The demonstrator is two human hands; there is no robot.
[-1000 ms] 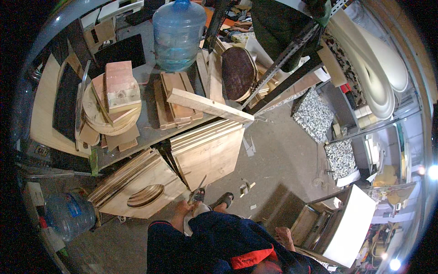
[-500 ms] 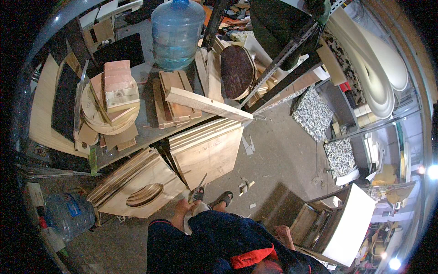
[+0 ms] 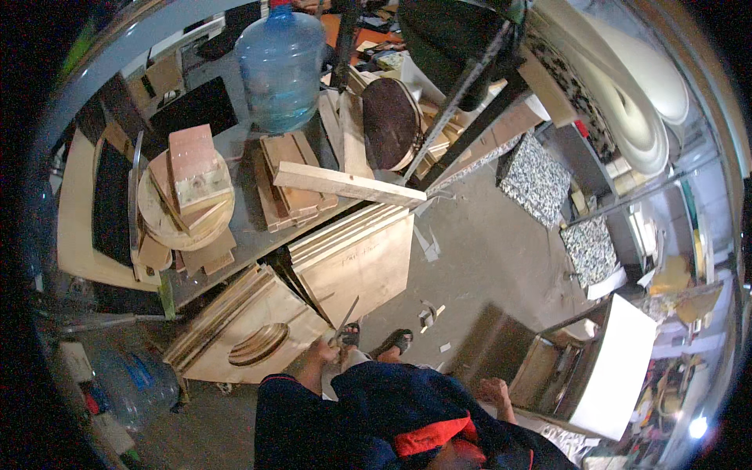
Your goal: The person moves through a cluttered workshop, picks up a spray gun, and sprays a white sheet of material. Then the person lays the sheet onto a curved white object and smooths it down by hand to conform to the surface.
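A thin, blade-like tool [image 3: 349,311] is just below the centre of the frame, its long axis running from lower left to upper right, free tip toward the top. The left hand [image 3: 330,352] grasps its lower end; the fingers are too small to make out. The right hand [image 3: 493,390], at lower right, looks curled, but I cannot tell whether it is clenched or released. Left of the tool, a plywood panel with an oval opening [image 3: 294,333] leans lengthwise toward upper left. Above, another plywood panel [image 3: 368,266] bears faint handwriting, and a water jug [image 3: 149,392] at lower left carries a blue label. The desk [image 3: 244,227] fills the upper left, a pale wooden bar [image 3: 345,184] slanting across its edge.
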